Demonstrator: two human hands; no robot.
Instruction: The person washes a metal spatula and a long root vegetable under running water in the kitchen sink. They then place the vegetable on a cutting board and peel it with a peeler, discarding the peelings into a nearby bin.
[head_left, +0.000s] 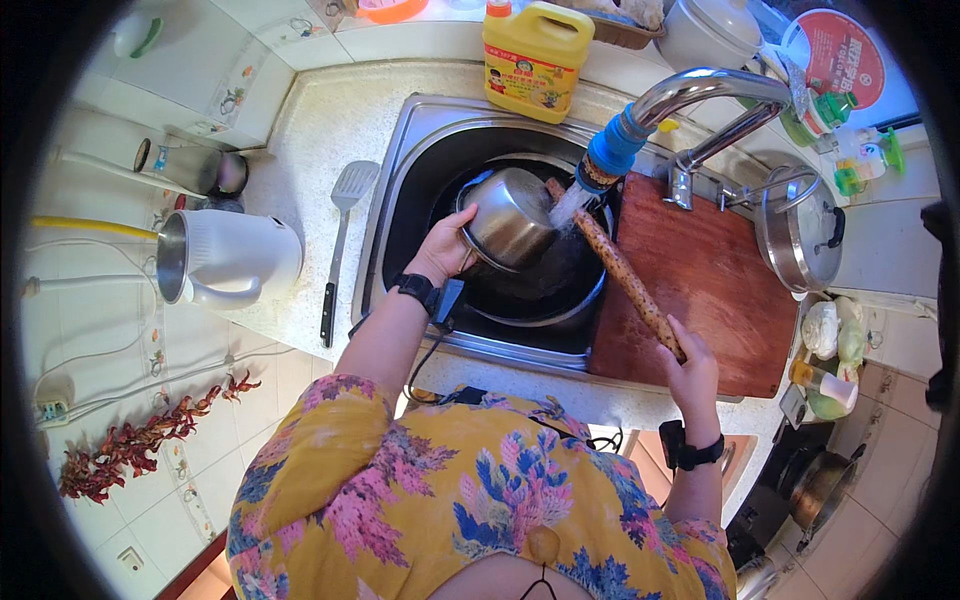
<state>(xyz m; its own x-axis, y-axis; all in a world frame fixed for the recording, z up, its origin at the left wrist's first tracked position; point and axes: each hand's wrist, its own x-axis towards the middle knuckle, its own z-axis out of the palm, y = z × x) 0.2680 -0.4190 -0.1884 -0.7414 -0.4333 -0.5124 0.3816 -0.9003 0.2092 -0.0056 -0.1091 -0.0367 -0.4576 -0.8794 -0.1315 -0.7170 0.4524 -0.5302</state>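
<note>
My left hand (446, 244) grips the rim of a metal bowl (510, 217), tilted on its side over the sink (409, 124). The bowl's base faces the faucet. My right hand (690, 367) is closed around the near end of a long, speckled brown stick (626, 274), which slants up to the running water (574, 204). A brown tip shows just past the stream, beside the bowl's base. Water pours from a blue filter nozzle (616, 142) on the chrome faucet (712, 84). Below the bowl, a large dark pan (517, 304) sits in the sink.
A reddish wooden cutting board (697, 277) covers the sink's right side. A slotted spatula (345, 225) and a white electric kettle (232, 259) lie on the left counter. Behind the sink stands a yellow detergent jug (532, 64). A lidded pot (802, 225) is at the right.
</note>
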